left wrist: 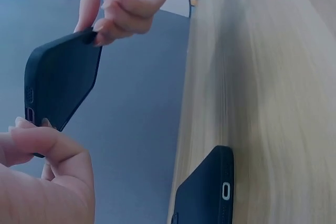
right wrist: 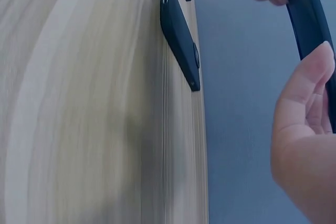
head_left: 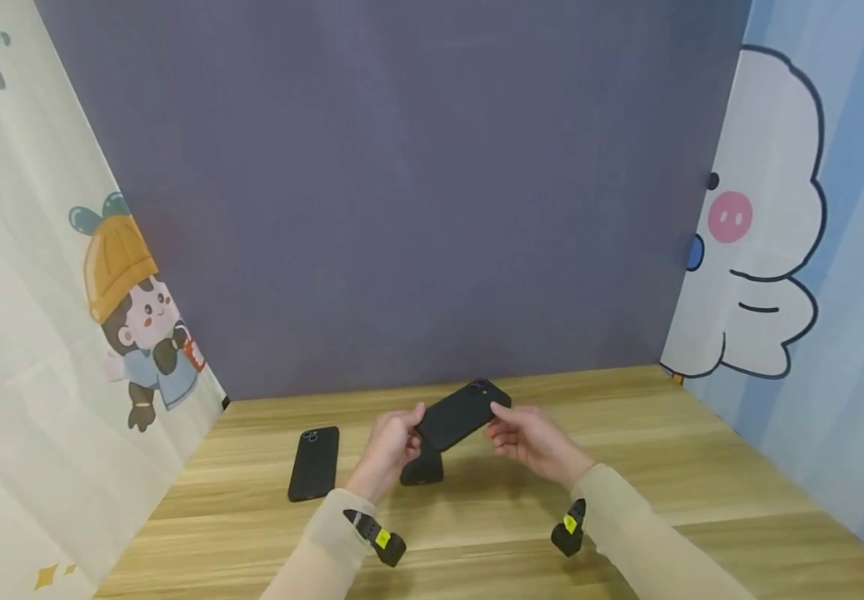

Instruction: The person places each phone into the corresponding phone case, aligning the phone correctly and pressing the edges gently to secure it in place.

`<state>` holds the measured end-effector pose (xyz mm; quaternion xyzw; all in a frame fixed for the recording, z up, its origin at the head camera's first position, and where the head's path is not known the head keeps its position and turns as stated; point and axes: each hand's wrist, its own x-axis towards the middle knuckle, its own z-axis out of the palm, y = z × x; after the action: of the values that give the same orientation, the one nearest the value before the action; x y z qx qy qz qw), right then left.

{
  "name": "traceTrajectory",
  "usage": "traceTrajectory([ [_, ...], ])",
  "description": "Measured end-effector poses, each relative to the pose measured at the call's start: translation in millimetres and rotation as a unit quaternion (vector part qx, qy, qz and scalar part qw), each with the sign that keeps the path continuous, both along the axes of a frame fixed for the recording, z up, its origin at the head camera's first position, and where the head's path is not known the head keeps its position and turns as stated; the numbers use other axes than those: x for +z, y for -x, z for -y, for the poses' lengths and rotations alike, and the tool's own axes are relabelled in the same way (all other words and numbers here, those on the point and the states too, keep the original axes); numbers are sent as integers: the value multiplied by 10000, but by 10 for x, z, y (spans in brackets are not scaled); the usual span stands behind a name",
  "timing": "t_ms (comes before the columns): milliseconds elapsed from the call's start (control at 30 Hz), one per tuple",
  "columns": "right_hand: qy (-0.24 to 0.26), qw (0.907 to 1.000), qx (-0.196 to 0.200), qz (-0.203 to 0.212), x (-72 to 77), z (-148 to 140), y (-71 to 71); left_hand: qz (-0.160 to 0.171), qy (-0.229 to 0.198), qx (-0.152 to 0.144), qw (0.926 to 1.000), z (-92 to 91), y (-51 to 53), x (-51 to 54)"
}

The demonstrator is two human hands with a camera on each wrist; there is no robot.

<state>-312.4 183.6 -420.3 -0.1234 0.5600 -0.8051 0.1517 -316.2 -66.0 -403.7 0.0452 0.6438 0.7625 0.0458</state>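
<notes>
A black phone case (head_left: 461,415) with camera rings at its upper right end is held tilted above the table between both hands; I cannot tell whether a phone is inside. My left hand (head_left: 389,443) pinches its lower left end, where a port opening shows in the left wrist view. At the opposite end, my right hand (head_left: 532,440) grips it between thumb and fingers, also seen in the right wrist view on the case (right wrist: 310,19). Below it, a second black case (head_left: 422,468) lies on the table, partly hidden by the held one.
Left of the hands, another black phone case (head_left: 315,464) lies camera side up on the wooden table (head_left: 626,467). A dark grey panel (head_left: 402,208) rises along the table's back edge. Printed cloth walls stand at the left (head_left: 19,292) and right (head_left: 851,350).
</notes>
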Motion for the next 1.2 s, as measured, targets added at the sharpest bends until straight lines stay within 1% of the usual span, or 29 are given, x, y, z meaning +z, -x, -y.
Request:
traceTrajectory([
  [167,246,9996,112,12,-5,79,-23,54,-115,-31,9999,-30,-35,8],
  [267,313,9995,53,-29,1,112,-30,73,-168,-103,9998,-40,-42,14],
  [367,282,9995,-58,-94,5,127,-35,100,-51,-236,9997,-35,-43,11],
  [467,193,9996,-166,-134,4,127,-42,81,261,-354,9990,-17,-39,5],
  [533,126,9996,-203,-146,6,126,-48,-32,636,-391,9972,-5,-46,8],
  [600,52,9996,-239,-132,10,127,-49,-261,1172,-325,9922,-2,-65,30],
  [633,8,9996,-239,-134,11,126,-47,-407,1485,-268,9877,-2,-71,41],
  [667,-39,9996,-243,-150,10,124,-47,-593,1813,-206,9814,-4,-83,52],
  [700,-83,9995,-243,-172,10,123,-47,-805,2140,-132,9734,-8,-93,65],
  [733,-136,9994,-241,-189,9,123,-46,-1025,2486,-57,9631,-15,-104,82],
  [800,-235,9992,-198,-237,3,121,-43,-1504,3172,62,9363,-32,-115,115],
  [867,-336,9989,-133,-295,-5,123,-44,-1912,3764,123,9064,-56,-128,149],
  [933,-438,9985,-37,-312,-7,132,-45,-2176,4232,109,8795,-87,-153,192],
  [967,-484,9983,12,-328,-10,136,-44,-2259,4419,79,8681,-104,-164,209],
  [1000,-522,9981,57,-334,-12,140,-44,-2298,4540,21,8608,-121,-179,225],
  [1100,-646,9971,157,-369,-23,145,-38,-2278,4825,-165,8456,-174,-224,264],
  [1200,-743,9963,178,-385,-34,150,-31,-2308,5120,-269,8270,-227,-257,289],
])
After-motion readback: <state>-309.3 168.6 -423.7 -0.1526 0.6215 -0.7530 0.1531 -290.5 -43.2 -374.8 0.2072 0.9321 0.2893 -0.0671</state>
